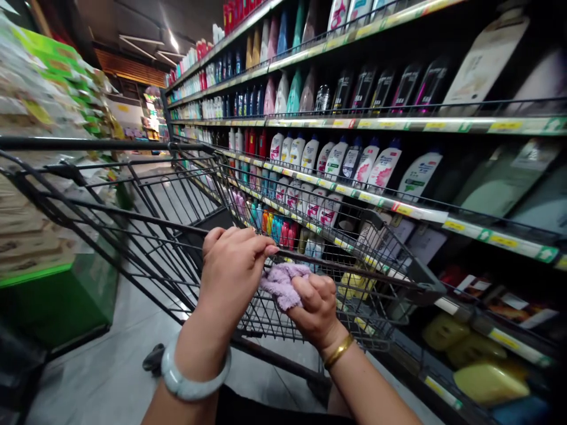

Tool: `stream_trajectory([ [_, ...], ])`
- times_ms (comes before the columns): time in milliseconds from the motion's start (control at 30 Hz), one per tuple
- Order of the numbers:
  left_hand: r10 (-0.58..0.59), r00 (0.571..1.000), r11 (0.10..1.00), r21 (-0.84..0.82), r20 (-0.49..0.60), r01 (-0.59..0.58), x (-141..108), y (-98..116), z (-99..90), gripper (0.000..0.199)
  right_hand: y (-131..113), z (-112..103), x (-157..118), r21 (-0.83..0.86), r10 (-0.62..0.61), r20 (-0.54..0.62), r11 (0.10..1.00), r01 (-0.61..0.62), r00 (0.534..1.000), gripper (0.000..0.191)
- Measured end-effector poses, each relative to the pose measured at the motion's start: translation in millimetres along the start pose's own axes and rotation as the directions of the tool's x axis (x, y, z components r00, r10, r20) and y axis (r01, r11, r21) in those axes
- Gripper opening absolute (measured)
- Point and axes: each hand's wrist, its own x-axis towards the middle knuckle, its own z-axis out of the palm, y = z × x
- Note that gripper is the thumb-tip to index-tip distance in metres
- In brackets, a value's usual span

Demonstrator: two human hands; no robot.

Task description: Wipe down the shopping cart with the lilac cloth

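Note:
A dark wire shopping cart [354, 271] stands sideways in front of me, and its upper rail crosses the view. My left hand [234, 265] is closed over that rail near the middle, knuckles up. Just right of it, my right hand [315, 302] grips a fluffy lilac cloth [286, 284], bunched up just below the rail. Part of the cloth lies hidden behind the fingers. A pale bangle [195, 381] circles the left wrist, and a gold bangle [339, 352] the right.
Shelves [401, 125] full of shampoo bottles [381, 168] and other bottles run along the right, close beside the cart. Stacked packages [33, 218] stand on a green display base [84, 295] at left. Grey tiled floor [106, 366] stretches down the aisle between them.

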Motion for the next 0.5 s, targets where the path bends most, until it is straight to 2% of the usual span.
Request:
stream_trajectory([
  [233,0.005,1.0,1.0,0.029,-0.013,-0.005,-13.5,20.1,-12.8,0.021,-4.8,-17.0,-2.2,0.032,0.021,-0.05,0.999,-0.019,0.999,0.016],
  [500,0.019,0.999,0.992,0.126,-0.047,-0.013,-27.9,28.7,-28.1,0.022,-11.7,-21.3,0.3,0.078,0.051,-0.087,0.996,-0.044,0.995,0.015],
])
